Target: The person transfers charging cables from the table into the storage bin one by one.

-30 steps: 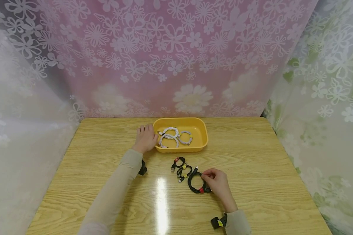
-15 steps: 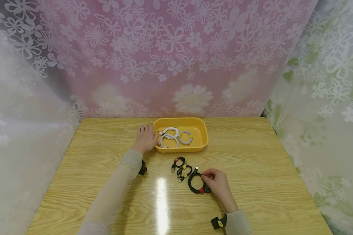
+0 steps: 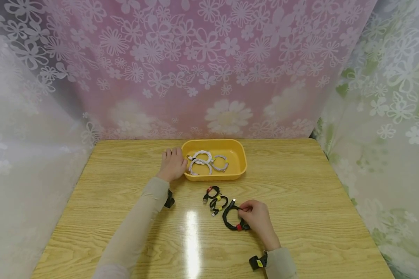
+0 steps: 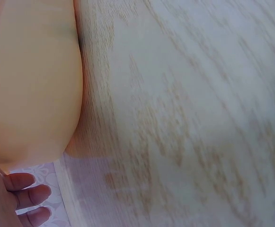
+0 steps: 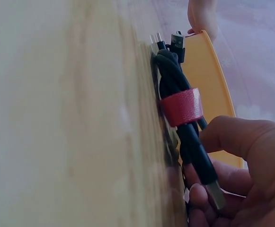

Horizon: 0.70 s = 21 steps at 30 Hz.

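My left hand grips the left end of a yellow bin; its fingertips show past the wall in the left wrist view. Inside lie two white coiled cables and a smaller grey coil. With thumb and fingers, my right hand pinches the right side of a larger black charging cable. A red strap binds that coil, and its metal plug points toward my palm. Fingers hide part of the coil.
Two smaller black coiled cables lie between the held coil and the bin, one with a red tie, one with yellow ties. The wooden table meets a pink floral curtain at its back edge.
The larger black cable has shifted very slightly toward me in my right hand. My left hand and the bin have stayed in place.
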Tool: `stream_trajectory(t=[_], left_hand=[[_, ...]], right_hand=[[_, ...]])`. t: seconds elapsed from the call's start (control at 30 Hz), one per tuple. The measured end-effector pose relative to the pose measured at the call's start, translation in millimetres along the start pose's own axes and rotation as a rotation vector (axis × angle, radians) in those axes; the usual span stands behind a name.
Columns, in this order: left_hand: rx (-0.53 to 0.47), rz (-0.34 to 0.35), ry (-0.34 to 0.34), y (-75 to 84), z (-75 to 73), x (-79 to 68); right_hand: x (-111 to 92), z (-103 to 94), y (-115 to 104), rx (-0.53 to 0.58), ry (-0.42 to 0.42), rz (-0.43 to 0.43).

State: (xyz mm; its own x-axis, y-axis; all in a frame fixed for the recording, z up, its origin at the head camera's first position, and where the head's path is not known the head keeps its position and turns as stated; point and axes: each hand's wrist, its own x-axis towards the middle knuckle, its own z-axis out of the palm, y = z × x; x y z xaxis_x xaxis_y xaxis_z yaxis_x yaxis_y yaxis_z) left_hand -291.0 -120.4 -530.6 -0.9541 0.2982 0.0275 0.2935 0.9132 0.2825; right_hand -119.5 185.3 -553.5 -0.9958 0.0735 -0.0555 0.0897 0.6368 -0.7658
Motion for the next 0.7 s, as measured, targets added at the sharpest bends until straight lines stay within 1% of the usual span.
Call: stream_trajectory(t=[0.2,0.4,0.53,0.7], left_hand=[[-0.002,-0.007,-0.014,1.7,-2.7,-0.9],[-0.012,-0.002,-0.001,1.9,-3.7,-1.9],[-0.012,0.002,-0.001,0.8,-2.3,-0.9],[-0.016,-0.002,-0.004,1.2,-2.5,-0.7]], right_hand=[[2.4,-4.1,0.5,0.046,-0.029,0.033],[3.1,-12.1,-2.5,0.099,-0.041,0.049],[5.3,-16.3,-4.2,0.101,-0.037,0.067],[8.7,-22.9,-6.9,0.096,-0.020,0.050]])
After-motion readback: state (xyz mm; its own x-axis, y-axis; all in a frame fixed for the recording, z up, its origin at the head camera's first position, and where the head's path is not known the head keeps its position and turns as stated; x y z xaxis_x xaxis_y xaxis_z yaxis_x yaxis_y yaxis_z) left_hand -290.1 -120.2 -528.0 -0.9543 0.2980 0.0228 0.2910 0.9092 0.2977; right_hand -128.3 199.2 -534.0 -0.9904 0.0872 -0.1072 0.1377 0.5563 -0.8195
